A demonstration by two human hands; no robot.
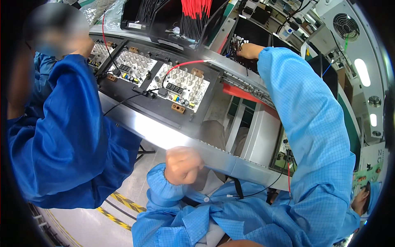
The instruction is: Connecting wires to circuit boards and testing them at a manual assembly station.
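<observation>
My left hand (183, 164) is curled into a fist in front of the metal rail, slightly blurred, with nothing seen sticking out of it. My right hand (250, 51) reaches far out to a black bin, its fingers closed at a bunch of black wires with white ends (238, 43). Nearest to my left hand, on a dark fixture plate (164, 117), lies a white circuit board (181, 86) with a digit display and many clear round parts. A red wire (185, 64) arches over that board, and a black wire (127, 100) runs off its left side.
More boards like it (131, 66) lie to the left, beside a person in a dark blue smock (70, 123). Bins of red-ended wires (196, 16) stand behind. A metal rail (164, 133) edges the line. Another board (284, 148) with red and black wires sits under my right arm.
</observation>
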